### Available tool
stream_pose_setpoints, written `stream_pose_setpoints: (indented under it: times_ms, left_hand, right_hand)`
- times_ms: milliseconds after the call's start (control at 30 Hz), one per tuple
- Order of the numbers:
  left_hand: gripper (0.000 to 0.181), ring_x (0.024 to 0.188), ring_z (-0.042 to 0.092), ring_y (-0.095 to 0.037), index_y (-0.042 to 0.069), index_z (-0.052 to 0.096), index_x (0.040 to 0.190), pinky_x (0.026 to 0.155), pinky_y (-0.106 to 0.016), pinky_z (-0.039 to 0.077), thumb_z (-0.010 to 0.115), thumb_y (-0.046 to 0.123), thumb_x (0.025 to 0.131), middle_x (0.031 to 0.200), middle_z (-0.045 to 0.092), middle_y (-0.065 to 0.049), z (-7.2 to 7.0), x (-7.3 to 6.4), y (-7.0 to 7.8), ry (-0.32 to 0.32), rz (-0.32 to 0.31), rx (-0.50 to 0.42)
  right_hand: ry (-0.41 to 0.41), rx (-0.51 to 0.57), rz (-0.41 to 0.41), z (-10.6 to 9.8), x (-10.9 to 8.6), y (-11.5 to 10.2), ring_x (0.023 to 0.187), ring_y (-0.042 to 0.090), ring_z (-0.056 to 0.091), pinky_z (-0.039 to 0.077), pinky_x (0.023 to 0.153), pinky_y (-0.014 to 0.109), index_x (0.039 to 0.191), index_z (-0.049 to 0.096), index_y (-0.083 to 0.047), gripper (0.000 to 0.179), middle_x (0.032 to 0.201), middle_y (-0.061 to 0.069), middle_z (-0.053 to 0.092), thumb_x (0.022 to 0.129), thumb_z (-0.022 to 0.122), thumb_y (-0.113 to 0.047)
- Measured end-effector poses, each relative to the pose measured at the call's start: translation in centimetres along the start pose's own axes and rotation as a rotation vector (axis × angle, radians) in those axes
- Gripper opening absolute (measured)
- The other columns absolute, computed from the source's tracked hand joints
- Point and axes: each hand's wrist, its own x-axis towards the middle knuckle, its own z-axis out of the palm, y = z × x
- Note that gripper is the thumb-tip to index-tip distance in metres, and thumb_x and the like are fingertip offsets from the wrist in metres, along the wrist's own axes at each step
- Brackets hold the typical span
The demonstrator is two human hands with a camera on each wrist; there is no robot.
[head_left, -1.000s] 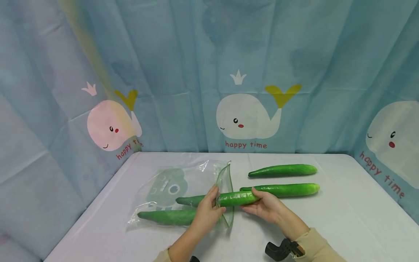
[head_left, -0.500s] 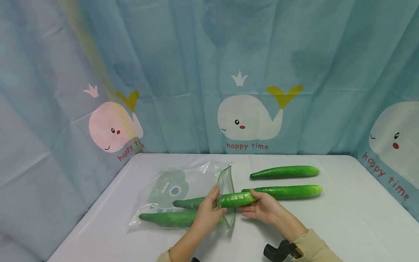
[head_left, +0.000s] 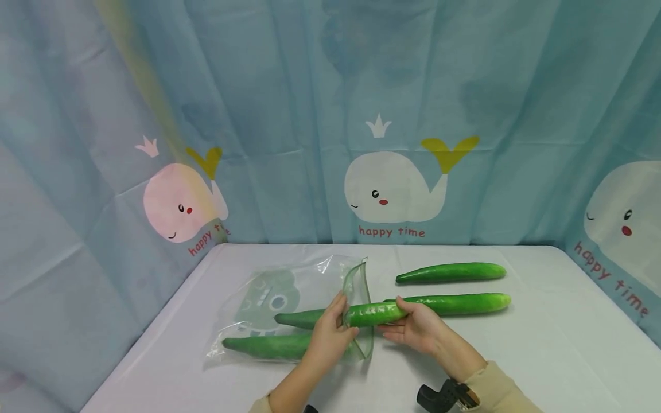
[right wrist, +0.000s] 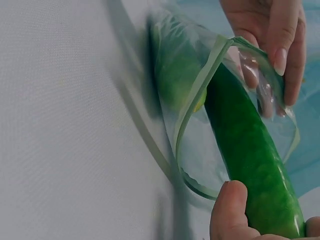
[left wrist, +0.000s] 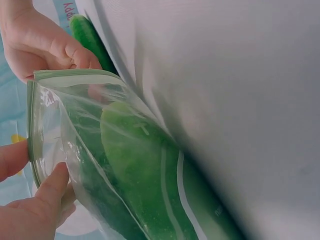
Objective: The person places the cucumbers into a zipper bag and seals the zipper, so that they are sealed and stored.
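Observation:
A clear zip bag [head_left: 320, 281] with a green-edged mouth lies on the table, its mouth facing right. My left hand [head_left: 330, 332] pinches the bag at that mouth, thumb and fingers on either side of the green rim [left wrist: 32, 125]. In my right hand [head_left: 420, 327] is the pale end of a cucumber [head_left: 376, 314], gripped between thumb and fingers. The dark end of this cucumber [right wrist: 245, 135] points into the bag, past the rim. Another cucumber [head_left: 265, 347] lies fully inside, along the bag's near side, partly hidden by my left hand and wrist.
Two more cucumbers lie on the white table right of the bag: one farther back [head_left: 451, 273], the other [head_left: 465, 304] just behind my right hand. A blue curtain [head_left: 289, 189] with whale prints surrounds the table's back and sides.
The held cucumber has slid slightly left, deeper into the bag, with my right hand. My left hand keeps its hold on the bag's mouth. The head view has shifted a little.

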Motion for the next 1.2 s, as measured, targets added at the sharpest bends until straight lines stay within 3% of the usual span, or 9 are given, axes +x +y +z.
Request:
stream_pose_setpoints:
  times_ms: [300, 533, 800, 1067, 1200]
  left_hand:
    - [0.07, 0.137, 0.026, -0.046, -0.019, 0.026, 0.142, 0.106, -0.039, 0.039, 0.061, -0.016, 0.082, 0.155, 0.013, -0.031, -0.04, 0.08, 0.15, -0.003, -0.018, 0.005]
    - [0.07, 0.137, 0.026, -0.046, -0.02, 0.026, 0.141, 0.105, -0.037, 0.04, 0.061, -0.017, 0.081, 0.154, 0.013, -0.032, 0.03, 0.25, 0.11, 0.001, -0.013, 0.004]
    - [0.07, 0.137, 0.028, -0.046, -0.02, 0.027, 0.141, 0.104, -0.038, 0.041, 0.062, -0.017, 0.08, 0.154, 0.014, -0.032, -0.07, 0.24, -0.1, 0.003, -0.005, 0.026]
    - [0.071, 0.136, 0.029, -0.047, -0.021, 0.027, 0.141, 0.103, -0.037, 0.042, 0.062, -0.017, 0.079, 0.154, 0.014, -0.032, -0.03, 0.26, -0.28, -0.005, 0.005, 0.02]
    - [0.071, 0.135, 0.029, -0.047, -0.021, 0.027, 0.14, 0.102, -0.037, 0.042, 0.062, -0.017, 0.079, 0.154, 0.014, -0.032, -0.14, 0.25, -0.41, -0.006, 0.012, 0.022]
  right_hand:
    - [-0.035, 0.033, 0.005, -0.42, -0.11, -0.07, 0.124, 0.054, 0.043, 0.029, 0.111, 0.06, 0.14, 0.023, 0.015, 0.051, 0.117, 0.033, 0.055, 0.107, 0.027, -0.024]
    - [-0.029, 0.137, -0.001, -0.28, -0.42, -0.63, 0.102, 0.036, 0.061, 0.042, 0.106, 0.049, 0.133, 0.026, 0.014, 0.044, 0.125, 0.031, 0.037, 0.107, 0.029, -0.021]
    - [-0.056, 0.18, 0.011, -0.2, -0.18, -0.43, 0.111, 0.042, 0.056, 0.028, 0.112, 0.055, 0.131, 0.025, 0.014, 0.041, 0.134, 0.034, 0.026, 0.106, 0.031, -0.019]
    - [-0.072, 0.132, 0.01, -0.44, -0.01, -0.32, 0.125, 0.049, 0.044, 0.028, 0.112, 0.055, 0.136, 0.02, 0.017, 0.048, 0.136, 0.038, 0.026, 0.107, 0.031, -0.018]
    - [-0.089, 0.122, 0.006, -0.77, 0.09, -0.34, 0.12, 0.048, 0.05, 0.03, 0.111, 0.055, 0.138, 0.02, 0.017, 0.049, 0.132, 0.035, 0.033, 0.106, 0.033, -0.018]
